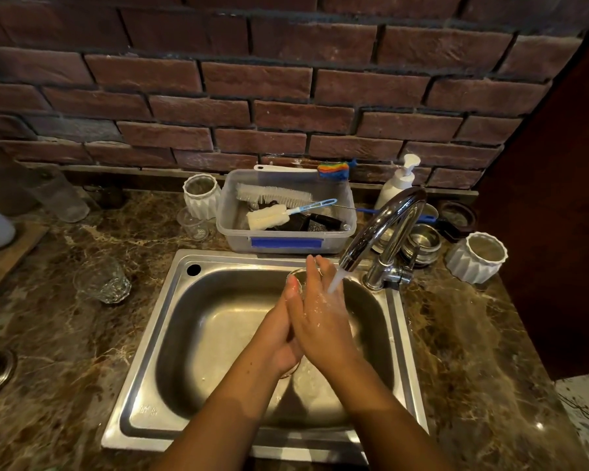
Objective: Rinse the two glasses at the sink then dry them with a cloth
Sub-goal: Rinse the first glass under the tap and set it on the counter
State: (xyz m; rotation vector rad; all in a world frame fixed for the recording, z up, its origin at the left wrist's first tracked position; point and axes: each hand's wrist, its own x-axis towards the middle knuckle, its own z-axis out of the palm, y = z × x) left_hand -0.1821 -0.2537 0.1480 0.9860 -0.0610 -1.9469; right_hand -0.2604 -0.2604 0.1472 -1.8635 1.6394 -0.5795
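Over the steel sink (pixel 170 321), my left hand (pixel 279 338) and my right hand (pixel 320 314) press together around a clear glass (pixel 295 275). Only its rim shows above my fingers and a bit of its base below my palms. Water streams from the chrome tap (pixel 381 226) onto the back of my right hand. A second clear glass (pixel 101 278) stands on the marble counter left of the sink, untouched. No cloth is in view.
A plastic tub (pixel 286 243) of brushes sits behind the sink, flanked by a white ribbed cup (pixel 201 195) and a small clear glass (pixel 194 224). A soap pump (pixel 400 181), steel bowls (pixel 422 243) and another white ribbed cup (pixel 476 258) crowd the right.
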